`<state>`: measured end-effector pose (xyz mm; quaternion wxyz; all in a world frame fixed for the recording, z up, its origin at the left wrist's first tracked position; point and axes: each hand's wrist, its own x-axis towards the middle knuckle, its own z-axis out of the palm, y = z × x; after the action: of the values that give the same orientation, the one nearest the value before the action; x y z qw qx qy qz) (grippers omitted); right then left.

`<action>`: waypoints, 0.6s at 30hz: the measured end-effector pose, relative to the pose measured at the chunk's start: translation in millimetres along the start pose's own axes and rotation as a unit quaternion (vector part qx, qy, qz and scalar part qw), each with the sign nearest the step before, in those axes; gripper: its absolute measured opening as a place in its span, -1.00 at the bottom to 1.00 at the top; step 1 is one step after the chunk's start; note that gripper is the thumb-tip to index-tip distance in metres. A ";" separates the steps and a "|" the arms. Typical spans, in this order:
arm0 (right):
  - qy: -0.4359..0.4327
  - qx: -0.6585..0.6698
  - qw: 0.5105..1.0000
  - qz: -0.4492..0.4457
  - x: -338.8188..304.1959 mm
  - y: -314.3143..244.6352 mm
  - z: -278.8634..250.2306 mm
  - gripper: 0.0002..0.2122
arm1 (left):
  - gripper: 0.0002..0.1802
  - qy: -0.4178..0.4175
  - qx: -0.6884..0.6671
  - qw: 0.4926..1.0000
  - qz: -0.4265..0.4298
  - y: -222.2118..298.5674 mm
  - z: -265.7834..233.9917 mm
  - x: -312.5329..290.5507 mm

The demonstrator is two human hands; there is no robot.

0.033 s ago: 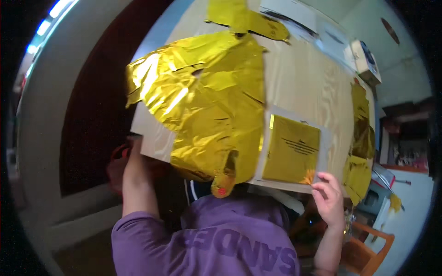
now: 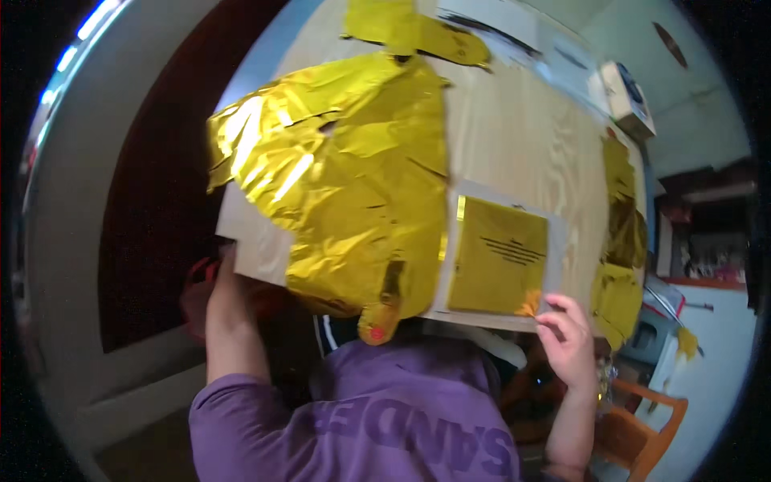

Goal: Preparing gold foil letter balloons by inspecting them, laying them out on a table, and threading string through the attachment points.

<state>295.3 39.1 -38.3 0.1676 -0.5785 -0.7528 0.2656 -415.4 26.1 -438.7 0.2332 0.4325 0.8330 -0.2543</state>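
Observation:
Along the near edge of the wooden table, my right hand (image 2: pixel 568 337) is closed in a pinch on a small orange petal-like piece (image 2: pixel 528 304). That piece lies over the lower right corner of a flat gold foil packet (image 2: pixel 498 265) in a clear sleeve. To its left is a large crumpled gold foil sheet (image 2: pixel 361 185), probably a flat foil balloon, whose narrow tab with a red mark hangs over the near edge. My left forearm (image 2: pixel 231 329) reaches up to the table's left corner; the fingers of my left hand are hidden in shadow there.
More gold foil pieces lie at the table's far side (image 2: pixel 454 42) and along its right edge (image 2: pixel 618 217). A white box-shaped device (image 2: pixel 626 100) stands at the far right. An orange wooden chair (image 2: pixel 642 426) is beyond my right arm, and a dark red object (image 2: pixel 197 289) is beside my left forearm.
The table and everything on it appear slightly farther left in the picture. Both hands keep nearly the same places against the table.

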 end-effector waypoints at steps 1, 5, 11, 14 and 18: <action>-0.017 -0.006 0.999 -0.035 10.4 1.3 -1.3 -0.87 | -0.45 -0.017 -0.016 1.000 -0.004 -15.6 19.9 -13.1; -0.014 -0.014 0.998 -0.065 6.8 -1.1 -9.4 -0.86 | -0.42 -0.067 -0.038 0.995 0.063 10.5 -10.2 -49.3; -0.022 -0.041 0.991 -0.123 -5.4 11.3 -11.3 -0.73 | -0.36 -0.090 -0.059 0.987 0.122 70.5 -14.3 -210.8; -0.004 -0.085 0.984 -0.159 -17.0 15.9 -14.4 -0.61 | -0.33 -0.051 -0.003 0.992 0.114 101.2 -62.9 -304.8; 0.012 -0.161 0.969 -0.189 -33.3 14.0 -1.4 -0.32 | -0.39 -0.061 0.094 0.964 0.242 163.9 -168.7 -439.0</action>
<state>316.2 10.0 -43.7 0.1286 -0.4483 -0.8792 0.0975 -79.3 -51.2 -79.5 0.2968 0.6246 0.6602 -0.2931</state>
